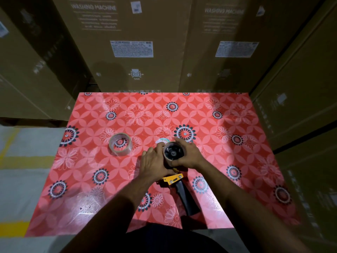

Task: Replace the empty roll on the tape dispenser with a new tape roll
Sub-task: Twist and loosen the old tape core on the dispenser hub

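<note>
Near the middle of the red flowered table [94, 207], a little toward its right and near edges, your two hands close around the tape dispenser [176, 177]. Your right hand [189, 154] curls over the empty roll [173, 152] on the black hub, thumb on its near side and fingers wrapped round its far rim. Your left hand [155, 163] presses against the roll's left side and covers part of the yellow frame beneath it; how tightly it grips you cannot tell. The dispenser lies flat, its black handle pointing toward the near edge and slightly right. The empty roll shows only a thin brownish ring round the dark spoked hub.

Left of your hands, apart from them, the new tape roll [120, 144] lies flat on the surface, clear and glossy, the pattern showing through its open centre.

You have bare surface on every side: toward the far edge, along the right edge, and across the near left corner. Tall cardboard boxes [131, 52] marked WASHING MACHINE stand against the far edge and flank the right side; grey floor lies beyond the left edge.
</note>
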